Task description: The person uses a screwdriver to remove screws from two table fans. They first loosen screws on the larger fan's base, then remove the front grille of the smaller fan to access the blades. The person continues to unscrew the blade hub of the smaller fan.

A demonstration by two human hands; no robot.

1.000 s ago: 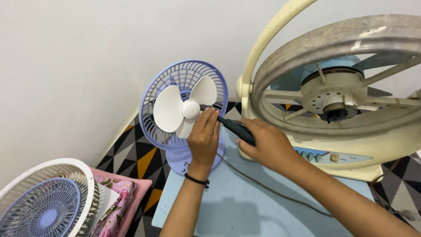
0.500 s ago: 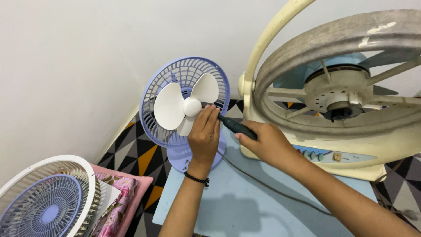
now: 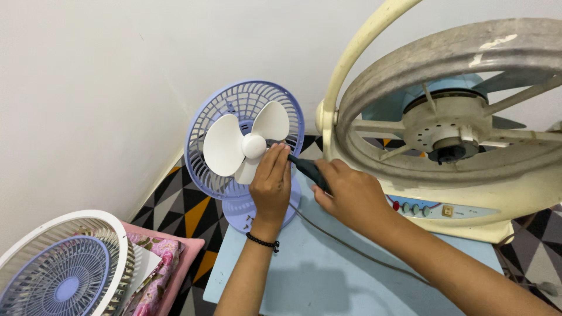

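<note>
2 bare forearms without sleeves; the left hand (image 3: 271,186) has a thin black beaded bracelet (image 3: 263,240) at the wrist, the right hand (image 3: 351,196) wears nothing.
</note>
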